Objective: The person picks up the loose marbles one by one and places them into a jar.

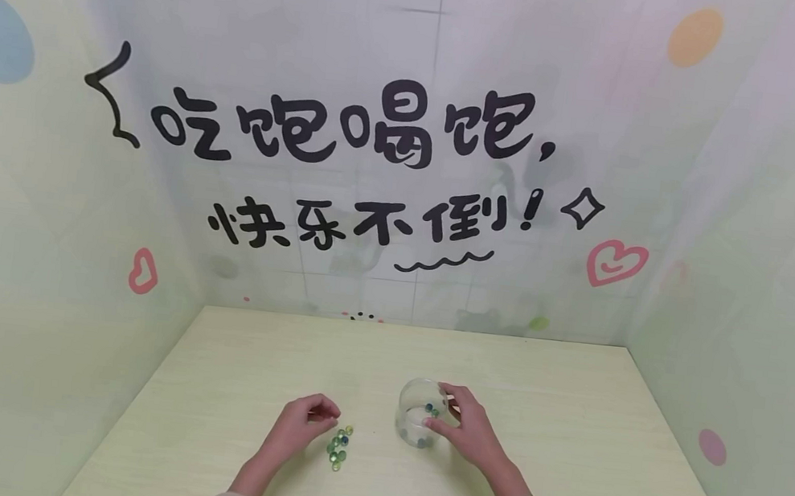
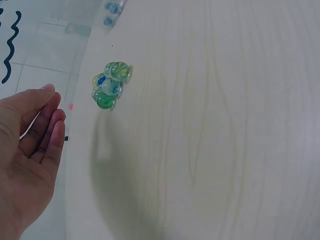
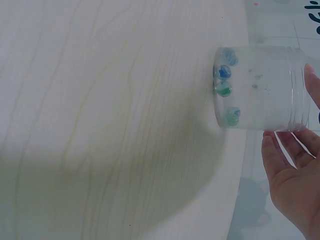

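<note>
A clear plastic jar stands on the table with several blue and green marbles at its bottom. My right hand grips the jar from the right, its thumb and fingers about the upper part near the threaded rim. Left of the jar lies a small cluster of glass marbles, green, yellowish and blue. Just beside the cluster hovers my left hand, fingers loosely bent and thumb near the index fingertip. In the left wrist view no marble shows between those fingertips.
The pale wood-grain table is bounded at the back and both sides by printed fabric walls with black writing, hearts and coloured dots.
</note>
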The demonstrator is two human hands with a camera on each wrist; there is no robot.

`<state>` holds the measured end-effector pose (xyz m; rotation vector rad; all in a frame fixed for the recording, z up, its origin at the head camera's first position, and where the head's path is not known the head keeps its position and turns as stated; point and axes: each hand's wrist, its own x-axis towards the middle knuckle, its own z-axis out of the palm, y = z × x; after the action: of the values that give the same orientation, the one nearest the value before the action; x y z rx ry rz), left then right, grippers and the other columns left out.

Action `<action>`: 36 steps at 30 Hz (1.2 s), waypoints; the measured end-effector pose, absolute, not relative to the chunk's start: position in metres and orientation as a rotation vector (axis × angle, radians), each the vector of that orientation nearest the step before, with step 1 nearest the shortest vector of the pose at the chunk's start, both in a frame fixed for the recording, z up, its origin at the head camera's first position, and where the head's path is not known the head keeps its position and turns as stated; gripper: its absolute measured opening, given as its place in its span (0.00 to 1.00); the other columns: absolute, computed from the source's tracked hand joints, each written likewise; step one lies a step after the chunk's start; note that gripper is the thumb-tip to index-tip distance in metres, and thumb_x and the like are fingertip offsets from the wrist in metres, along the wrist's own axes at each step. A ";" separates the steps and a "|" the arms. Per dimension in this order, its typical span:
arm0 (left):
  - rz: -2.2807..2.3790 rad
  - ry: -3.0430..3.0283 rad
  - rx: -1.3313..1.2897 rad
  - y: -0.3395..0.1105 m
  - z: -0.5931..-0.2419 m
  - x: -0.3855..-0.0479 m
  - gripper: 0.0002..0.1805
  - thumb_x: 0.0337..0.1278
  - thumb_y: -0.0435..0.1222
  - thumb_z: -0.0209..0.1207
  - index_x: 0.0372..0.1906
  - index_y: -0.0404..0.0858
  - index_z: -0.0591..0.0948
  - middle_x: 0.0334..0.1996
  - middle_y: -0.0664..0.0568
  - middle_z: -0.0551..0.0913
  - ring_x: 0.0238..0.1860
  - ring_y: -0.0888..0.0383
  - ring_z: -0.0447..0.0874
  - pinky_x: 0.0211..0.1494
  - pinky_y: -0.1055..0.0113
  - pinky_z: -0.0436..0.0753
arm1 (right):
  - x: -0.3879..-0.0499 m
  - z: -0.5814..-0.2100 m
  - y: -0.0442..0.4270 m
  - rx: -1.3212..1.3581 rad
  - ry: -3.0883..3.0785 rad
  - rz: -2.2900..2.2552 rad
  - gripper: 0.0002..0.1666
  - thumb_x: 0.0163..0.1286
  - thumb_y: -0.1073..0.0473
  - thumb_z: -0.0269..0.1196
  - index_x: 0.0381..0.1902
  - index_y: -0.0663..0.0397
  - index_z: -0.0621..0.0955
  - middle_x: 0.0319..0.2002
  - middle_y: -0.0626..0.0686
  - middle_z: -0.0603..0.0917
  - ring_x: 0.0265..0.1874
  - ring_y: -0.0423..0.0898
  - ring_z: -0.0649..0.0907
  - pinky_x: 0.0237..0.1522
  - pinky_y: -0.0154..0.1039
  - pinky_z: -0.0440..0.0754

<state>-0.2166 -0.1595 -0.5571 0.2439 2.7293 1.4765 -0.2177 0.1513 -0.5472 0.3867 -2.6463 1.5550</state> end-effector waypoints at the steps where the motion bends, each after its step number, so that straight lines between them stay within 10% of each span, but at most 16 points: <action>1: 1.472 2.730 0.240 -0.160 -0.558 -0.216 0.06 0.56 0.27 0.65 0.37 0.38 0.83 0.36 0.51 0.86 0.40 0.58 0.85 0.46 0.72 0.85 | -0.218 -0.547 0.151 0.388 -2.646 1.554 0.38 0.61 0.56 0.72 0.65 0.66 0.71 0.60 0.64 0.76 0.57 0.60 0.80 0.64 0.53 0.77; 36: 1.322 2.747 0.316 -0.175 -0.576 -0.196 0.07 0.52 0.29 0.69 0.36 0.36 0.83 0.32 0.53 0.85 0.34 0.62 0.81 0.38 0.75 0.81 | -0.214 -0.545 0.153 0.431 -2.646 1.533 0.39 0.62 0.55 0.72 0.65 0.68 0.71 0.59 0.66 0.76 0.55 0.63 0.80 0.63 0.54 0.78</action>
<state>-0.1962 -0.1750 -0.5761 0.3164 2.7467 1.3219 -0.2145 0.1527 -0.5450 0.4306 -2.6459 1.5331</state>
